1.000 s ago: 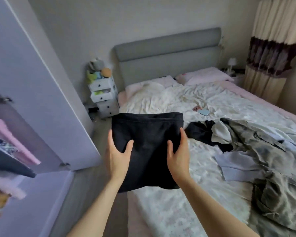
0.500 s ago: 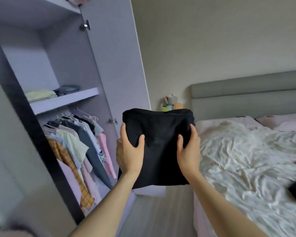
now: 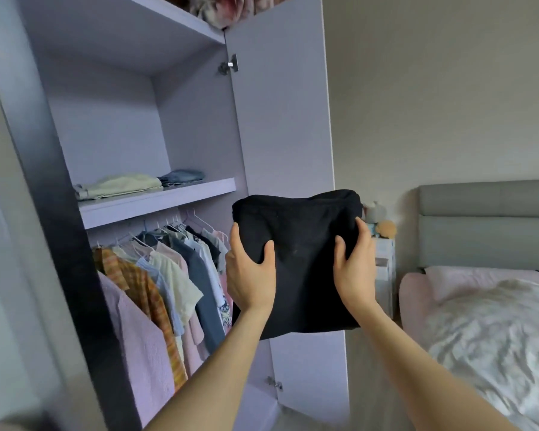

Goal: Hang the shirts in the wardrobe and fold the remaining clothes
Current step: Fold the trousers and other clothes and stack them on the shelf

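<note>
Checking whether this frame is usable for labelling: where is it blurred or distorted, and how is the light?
Head view: soft daylight, no glare. The wardrobe frame at left is smeared and bowed by the wide lens. The folded black garment, left hand and right hand are fairly sharp. The hanging shirts are slightly soft.

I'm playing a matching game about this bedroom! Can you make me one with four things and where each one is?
Things:
1. black folded garment
2. cream folded clothes
3. orange checked shirt
4. soft toys

Places:
A. hanging on the rail in the wardrobe
B. lying on the wardrobe shelf
C. on the drawers beside the bed
D. held in both hands

Pairs: 1-D, 2-B, 3-A, 4-C. The left hand and right hand each grip a side of the black garment.
</note>
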{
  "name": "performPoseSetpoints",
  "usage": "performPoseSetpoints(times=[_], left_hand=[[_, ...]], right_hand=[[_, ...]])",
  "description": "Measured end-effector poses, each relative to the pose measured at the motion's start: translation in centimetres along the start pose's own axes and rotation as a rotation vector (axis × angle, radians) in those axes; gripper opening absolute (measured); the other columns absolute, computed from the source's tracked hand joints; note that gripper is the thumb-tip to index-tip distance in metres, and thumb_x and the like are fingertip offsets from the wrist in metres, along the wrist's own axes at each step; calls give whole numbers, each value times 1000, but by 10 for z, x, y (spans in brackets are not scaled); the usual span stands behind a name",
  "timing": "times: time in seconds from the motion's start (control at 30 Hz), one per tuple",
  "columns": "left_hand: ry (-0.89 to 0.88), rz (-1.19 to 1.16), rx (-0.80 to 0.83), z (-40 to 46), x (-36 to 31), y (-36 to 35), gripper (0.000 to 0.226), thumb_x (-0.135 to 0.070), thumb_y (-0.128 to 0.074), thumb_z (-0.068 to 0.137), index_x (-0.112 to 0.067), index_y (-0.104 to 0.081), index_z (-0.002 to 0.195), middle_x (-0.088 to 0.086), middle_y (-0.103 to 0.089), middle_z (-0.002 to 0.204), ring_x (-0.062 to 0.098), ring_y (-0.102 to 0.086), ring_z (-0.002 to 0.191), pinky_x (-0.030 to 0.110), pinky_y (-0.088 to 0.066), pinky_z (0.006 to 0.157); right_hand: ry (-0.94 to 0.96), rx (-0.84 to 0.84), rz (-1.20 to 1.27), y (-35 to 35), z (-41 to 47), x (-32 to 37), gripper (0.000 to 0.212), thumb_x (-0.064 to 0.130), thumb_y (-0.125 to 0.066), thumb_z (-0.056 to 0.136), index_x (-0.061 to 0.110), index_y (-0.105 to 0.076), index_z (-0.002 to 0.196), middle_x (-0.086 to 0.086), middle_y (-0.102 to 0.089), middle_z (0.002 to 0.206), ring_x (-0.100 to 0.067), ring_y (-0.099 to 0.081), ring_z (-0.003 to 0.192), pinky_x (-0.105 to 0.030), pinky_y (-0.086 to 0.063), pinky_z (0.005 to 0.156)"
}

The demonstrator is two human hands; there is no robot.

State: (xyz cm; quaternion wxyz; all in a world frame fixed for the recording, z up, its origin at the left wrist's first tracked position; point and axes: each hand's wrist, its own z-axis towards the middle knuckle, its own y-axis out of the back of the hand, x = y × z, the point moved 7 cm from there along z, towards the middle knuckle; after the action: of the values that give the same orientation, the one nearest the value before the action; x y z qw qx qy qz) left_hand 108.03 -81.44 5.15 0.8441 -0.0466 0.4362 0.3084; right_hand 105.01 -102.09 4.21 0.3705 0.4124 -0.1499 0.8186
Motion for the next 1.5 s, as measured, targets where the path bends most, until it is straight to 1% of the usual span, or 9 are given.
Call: performPoseSetpoints(times=[0.1, 0.27, 0.37, 0.53, 0.8, 0.93, 1.1, 1.3, 1.5], left_hand=[[-25, 16, -77, 54, 10, -30, 65, -44, -58, 87, -34, -26, 143, 4, -50, 134, 27, -52, 117, 32, -42, 83], [-103, 120, -142, 154, 6, -59, 66, -45, -59, 86, -35, -26, 142, 0, -48, 137, 27, -50, 120, 35, -43, 84], [-132, 159, -197, 202, 9, -53, 65, -47, -59, 85, -36, -27, 141, -2, -49, 136, 24, -49, 120, 38, -44, 89], [-149, 213, -332, 267, 27, -14, 65, -45, -60, 86, -34, -28, 141, -5, -48, 137, 21, -48, 122, 37, -42, 94], [-224, 370, -582, 363, 55, 96, 64, -44, -60, 86, -32, -29, 140, -3, -52, 132, 21, -52, 116, 40, -44, 97], [-218, 488, -671, 419, 73, 160, 65, -45, -60, 86, -31, -28, 140, -6, -50, 135, 22, -49, 120, 38, -40, 95], [-100, 641, -761, 486, 113, 224, 65, -45, -58, 87, -28, -26, 141, 2, -53, 132, 30, -50, 118, 37, -38, 91], [185, 823, -847, 507, 174, 249, 68, -41, -50, 92, -24, -12, 145, 20, -47, 130, 40, -49, 113, 43, -40, 87], [390, 983, -853, 520, 193, 266, 64, -39, -51, 92, -25, -16, 143, 20, -42, 127, 39, -51, 108, 38, -40, 78]], right_hand=[[76, 38, 69, -48, 53, -12, 49, 26, -42, 98, 19, -26, 144, -6, -40, 135, -16, -40, 119, -15, -25, 91], [67, 104, 226, -128, 130, -18, 50, 20, -40, 99, 17, -22, 146, 1, -38, 125, -6, -35, 101, -15, -24, 83], [54, 179, 332, -179, 157, -8, 53, 16, -39, 97, 20, -19, 146, 14, -28, 114, 2, -32, 86, -20, -26, 88], [132, 301, 482, -272, 186, 28, 54, 11, -39, 96, 18, -19, 146, 13, -26, 117, 21, -24, 79, -14, -24, 86], [327, 460, 703, -434, 192, 132, 52, 11, -39, 97, 17, -21, 145, 0, -35, 127, -4, -37, 99, -11, -24, 86], [380, 573, 790, -522, 181, 188, 51, 14, -38, 98, 19, -18, 146, -8, -35, 137, -21, -40, 113, -26, -28, 95], [424, 749, 851, -639, 165, 242, 52, 19, -37, 99, 23, -15, 146, -8, -34, 133, -26, -48, 107, -27, -31, 85], [547, 1145, 808, -753, 153, 287, 51, 15, -39, 99, 20, -19, 145, -11, -37, 141, -24, -41, 126, -32, -34, 103], [569, 1435, 741, -832, 110, 315, 50, 14, -39, 99, 19, -20, 144, -10, -40, 141, -20, -44, 121, -27, -35, 98]])
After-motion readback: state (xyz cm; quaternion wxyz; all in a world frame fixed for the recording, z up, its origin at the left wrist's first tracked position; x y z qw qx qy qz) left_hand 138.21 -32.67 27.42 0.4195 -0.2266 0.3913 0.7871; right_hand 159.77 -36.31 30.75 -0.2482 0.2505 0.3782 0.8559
